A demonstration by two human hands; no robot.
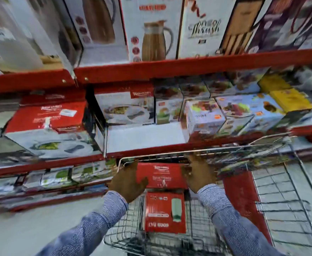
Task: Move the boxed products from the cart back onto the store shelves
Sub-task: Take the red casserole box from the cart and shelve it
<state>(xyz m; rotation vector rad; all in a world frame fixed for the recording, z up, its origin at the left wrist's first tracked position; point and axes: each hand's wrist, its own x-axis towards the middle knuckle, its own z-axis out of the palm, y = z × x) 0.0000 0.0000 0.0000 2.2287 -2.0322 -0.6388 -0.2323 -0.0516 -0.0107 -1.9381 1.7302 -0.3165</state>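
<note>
Head view, item by item. Left hand (pixel 127 183): fingers wrapped on the left edge of the red boxed product (pixel 160 175). Right hand (pixel 199 175): pressed to the same box's right edge; you have it clamped between both palms, hands apart by the box's width. Location of that box: inside the wire cart (pixel 273 206), at its far end, just under the front rim, lying flat with its printed face up. Whether it has left the cart floor cannot be told through the blur.

Second red box (pixel 165 212): also flat in the cart, touching the near edge of the held one. Keep your wrists clear of it and lift straight up so it is not dragged along.

Destination, likely: the bare white gap (pixel 144 137) on the middle shelf, directly above the cart's front rim. Bring the box over the wire rim first, then forward and level into the gap.

Obstructions: dinner-set box (pixel 125 108) at the back of the gap; pale printed carton (pixel 205 117) angled at its right, its corner leaning toward the opening; red shelf lip (pixel 151 70) overhead, with jug boxes (pixel 151 30) above. Slide in low and square.
</note>
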